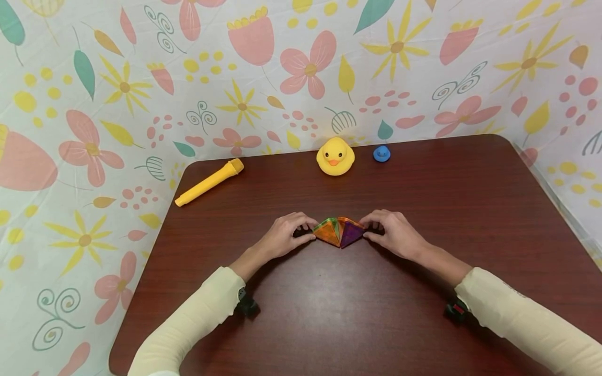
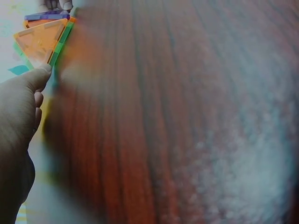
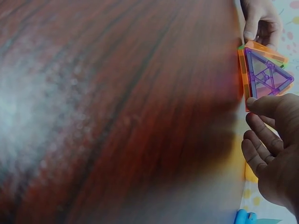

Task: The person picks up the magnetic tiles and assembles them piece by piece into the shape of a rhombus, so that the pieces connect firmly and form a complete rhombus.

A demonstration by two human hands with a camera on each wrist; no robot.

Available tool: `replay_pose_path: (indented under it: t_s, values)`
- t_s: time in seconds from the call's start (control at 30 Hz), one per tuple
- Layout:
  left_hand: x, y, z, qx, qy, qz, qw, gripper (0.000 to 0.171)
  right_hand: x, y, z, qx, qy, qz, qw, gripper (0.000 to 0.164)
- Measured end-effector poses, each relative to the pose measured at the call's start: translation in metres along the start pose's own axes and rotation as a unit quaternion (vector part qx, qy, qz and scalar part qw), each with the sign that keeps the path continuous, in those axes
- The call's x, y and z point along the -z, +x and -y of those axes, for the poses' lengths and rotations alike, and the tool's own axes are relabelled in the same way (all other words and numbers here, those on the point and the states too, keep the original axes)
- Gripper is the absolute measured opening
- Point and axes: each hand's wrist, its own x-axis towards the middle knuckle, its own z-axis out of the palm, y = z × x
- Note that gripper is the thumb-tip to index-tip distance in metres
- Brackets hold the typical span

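Several translucent triangular magnetic tiles, orange, green and purple, lean together as two small peaked shapes on the table, their edges meeting at the middle. My left hand (image 1: 287, 233) pinches the left shape by its outer corner, thumb in front at the orange tile (image 1: 327, 233) and fingers behind by the green tile (image 2: 61, 44). From the other side my right hand (image 1: 394, 233) pinches the right shape, its thumb at the lower corner of the purple tile (image 3: 266, 78). An orange tile (image 3: 242, 74) stands along the purple one's side.
A yellow toy microphone (image 1: 209, 183) lies at the table's back left. Along the back edge sit a yellow rubber duck (image 1: 335, 157) and a small blue duck (image 1: 382, 153). Behind the dark wooden table (image 1: 329, 313) hangs a flowered cloth (image 1: 188, 68).
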Motion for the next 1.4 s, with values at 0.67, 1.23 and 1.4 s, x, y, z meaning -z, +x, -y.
replay_pose_path:
  t_s: [0.67,1.23,1.4]
  values:
    - [0.003,0.004,0.0,-0.008,0.011,-0.004,0.9999,0.028,0.002,0.001,0.003,0.012,0.007,-0.015,1.0,0.025]
    - [0.004,0.007,-0.002,-0.019,0.007,-0.013,0.9997,0.028,0.001,0.005,0.007,-0.009,0.04,0.014,0.999,0.036]
    - [0.004,0.008,-0.003,-0.029,0.032,-0.005,0.9991,0.032,-0.004,0.01,0.011,-0.004,0.05,0.048,0.998,0.059]
